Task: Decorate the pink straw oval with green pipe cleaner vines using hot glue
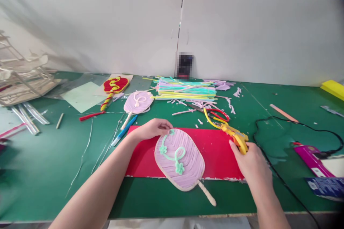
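Note:
A lilac hand fan [188, 157] with a pale rim and wrapped handle lies flat, partly on a red sheet [217, 154]. Mint-green pipe-cleaner vines and flowers decorate its face. At the fan's upper left edge, my left hand [154, 128] has its fingers curled together on a small green flower [171, 132]; the exact grip is partly hidden. My right hand [254, 161] is closed around a yellow glue gun [238, 137], to the right of the fan above the red sheet. Scissors [217, 114] with red and yellow handles lie just beyond the glue gun.
Bundled coloured pipe cleaners [188, 89] and scraps lie at the back. A second lilac fan [138, 102], a red-and-yellow fan [115, 85] and a blue pen [125, 130] are on the left. A black cable [274, 171] runs past a magenta box [311, 159] on the right.

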The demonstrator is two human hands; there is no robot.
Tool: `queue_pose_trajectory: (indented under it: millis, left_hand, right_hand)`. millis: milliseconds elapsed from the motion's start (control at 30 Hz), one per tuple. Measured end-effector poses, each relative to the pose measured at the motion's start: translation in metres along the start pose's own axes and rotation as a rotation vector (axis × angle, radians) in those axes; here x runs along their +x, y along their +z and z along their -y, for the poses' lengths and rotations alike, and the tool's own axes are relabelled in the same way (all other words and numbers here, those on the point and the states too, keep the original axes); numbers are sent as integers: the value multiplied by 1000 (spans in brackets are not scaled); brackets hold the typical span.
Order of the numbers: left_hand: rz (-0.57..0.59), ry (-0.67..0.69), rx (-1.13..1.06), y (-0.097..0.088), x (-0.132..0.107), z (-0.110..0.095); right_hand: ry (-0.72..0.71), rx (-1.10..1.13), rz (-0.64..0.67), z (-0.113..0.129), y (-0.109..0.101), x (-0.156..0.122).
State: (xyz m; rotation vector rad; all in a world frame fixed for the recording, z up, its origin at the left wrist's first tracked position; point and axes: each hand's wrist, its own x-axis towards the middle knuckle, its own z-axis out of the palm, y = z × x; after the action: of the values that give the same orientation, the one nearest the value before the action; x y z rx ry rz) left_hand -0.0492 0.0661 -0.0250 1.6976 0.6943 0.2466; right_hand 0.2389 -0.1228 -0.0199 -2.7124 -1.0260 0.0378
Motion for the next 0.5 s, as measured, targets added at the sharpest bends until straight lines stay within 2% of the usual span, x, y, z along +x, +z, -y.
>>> queue_pose_trajectory:
  millis: [267,500]
  left_hand:
    - [5,-17,-25,1,-1,-6]
    - [17,-45,-35,1,-1,-5]
  right_hand:
    - [-9,2,-19,-7,6,3]
    - [33,16,23,-4,4,3]
